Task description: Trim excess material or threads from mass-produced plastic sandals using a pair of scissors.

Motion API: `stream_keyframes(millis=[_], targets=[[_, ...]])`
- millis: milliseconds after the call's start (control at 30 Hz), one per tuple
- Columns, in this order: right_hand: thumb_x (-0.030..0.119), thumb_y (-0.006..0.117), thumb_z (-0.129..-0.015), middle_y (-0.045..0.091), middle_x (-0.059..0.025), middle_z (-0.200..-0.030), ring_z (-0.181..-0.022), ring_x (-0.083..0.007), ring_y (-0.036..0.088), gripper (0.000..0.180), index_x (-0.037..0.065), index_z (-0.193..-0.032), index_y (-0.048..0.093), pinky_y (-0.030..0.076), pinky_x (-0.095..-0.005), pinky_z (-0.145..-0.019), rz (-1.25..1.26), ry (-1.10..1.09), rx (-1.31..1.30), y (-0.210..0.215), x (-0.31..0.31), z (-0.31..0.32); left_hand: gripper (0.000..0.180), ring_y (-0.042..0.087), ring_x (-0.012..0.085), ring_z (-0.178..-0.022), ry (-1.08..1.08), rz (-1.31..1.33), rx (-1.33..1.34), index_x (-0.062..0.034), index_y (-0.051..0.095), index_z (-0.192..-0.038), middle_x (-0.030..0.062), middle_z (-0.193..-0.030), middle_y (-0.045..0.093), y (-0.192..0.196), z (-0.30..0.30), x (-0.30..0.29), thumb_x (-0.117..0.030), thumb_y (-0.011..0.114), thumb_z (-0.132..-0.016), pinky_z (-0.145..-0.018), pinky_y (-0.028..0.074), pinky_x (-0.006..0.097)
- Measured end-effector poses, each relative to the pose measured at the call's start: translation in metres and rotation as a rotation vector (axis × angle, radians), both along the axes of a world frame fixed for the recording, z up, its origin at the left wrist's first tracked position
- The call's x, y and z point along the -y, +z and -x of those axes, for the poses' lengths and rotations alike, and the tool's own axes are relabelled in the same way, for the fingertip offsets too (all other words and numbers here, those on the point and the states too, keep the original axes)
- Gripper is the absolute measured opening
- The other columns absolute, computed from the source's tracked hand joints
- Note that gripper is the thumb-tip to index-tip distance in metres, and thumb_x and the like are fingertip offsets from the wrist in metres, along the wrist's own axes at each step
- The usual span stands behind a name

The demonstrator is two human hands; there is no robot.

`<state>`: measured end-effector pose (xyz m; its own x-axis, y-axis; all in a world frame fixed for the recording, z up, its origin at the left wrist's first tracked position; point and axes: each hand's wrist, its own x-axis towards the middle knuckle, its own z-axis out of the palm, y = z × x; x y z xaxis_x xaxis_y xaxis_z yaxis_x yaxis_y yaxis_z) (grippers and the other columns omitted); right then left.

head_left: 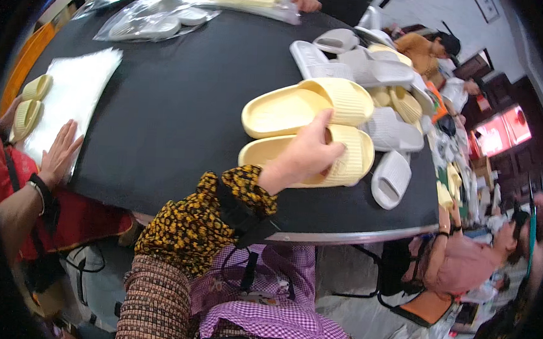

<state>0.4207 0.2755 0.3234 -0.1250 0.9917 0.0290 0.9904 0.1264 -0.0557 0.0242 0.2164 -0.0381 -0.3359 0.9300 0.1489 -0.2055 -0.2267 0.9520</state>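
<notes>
My left hand (305, 150) reaches across the near part of the black table, its fingers closed on a pair of pale yellow slide slippers (280, 112). The slippers lie side by side, with their ribbed straps to the right and their open heels to the left. My fingers are at the inner edges of the straps, and some fingertips are hidden there. Right beside the pair is a heap of grey and yellow slippers (394, 129). My right hand is not in view; a dark, yellow-patterned patch like my cuff shows at the lower right rim.
At left, a co-worker's hand (57, 151) lies on a stack of clear plastic bags (84, 76), near small yellow slippers (26, 116). Bagged grey slippers (160, 22) lie at the far side, near another person's hands. A seated person in pink (461, 268) is at right.
</notes>
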Motion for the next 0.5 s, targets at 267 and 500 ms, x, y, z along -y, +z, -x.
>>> stream_keyframes(millis=[267,500], targets=[[0.020,0.070,-0.073,0.067,-0.0119,-0.093,-0.080,-0.0199,0.064,0.042,0.000,-0.109,0.060,0.051,-0.0326,-0.074,-0.055,1.157,-0.302,-0.136,-0.028,0.199,0.056,0.061,0.0197,-0.092,-0.087,0.031,0.092,0.0001,0.034,-0.134,0.0152,-0.109,0.058,-0.011,0.010,-0.004,-0.003,0.054,-0.082,-0.078,0.052,0.030],[0.025,0.075,-0.072,0.068,-0.0132,-0.084,-0.075,-0.0175,0.063,0.042,-0.002,-0.102,0.063,0.050,-0.0308,-0.069,0.094,1.034,-0.742,-0.252,-0.110,0.258,0.054,0.061,0.0130,-0.081,-0.026,0.084,0.072,-0.0036,0.032,-0.137,0.0123,-0.107,0.059,0.013,-0.010,0.002,-0.004,0.052,-0.087,-0.064,0.051,0.023]])
